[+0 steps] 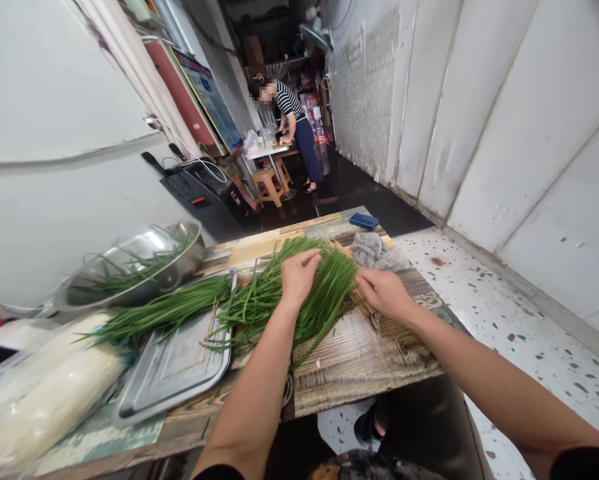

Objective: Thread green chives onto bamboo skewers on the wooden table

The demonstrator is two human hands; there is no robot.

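Observation:
A loose pile of green chives (274, 300) lies across a wooden table (359, 360). My left hand (298, 275) rests on top of the pile with its fingers curled into the stalks. At the pile's right end my right hand (385, 292) pinches the stalk ends, fingers pressed together. A second bunch of chives (164, 312) lies over the back edge of a metal tray (174, 367) to the left.
A steel bowl (134, 270) with a few chive strands stands at the back left. Bagged white noodles (49, 393) lie at the near left. A grey cloth (374, 250) and a blue case (363, 221) sit at the table's far end. Another person (292, 130) stands far back.

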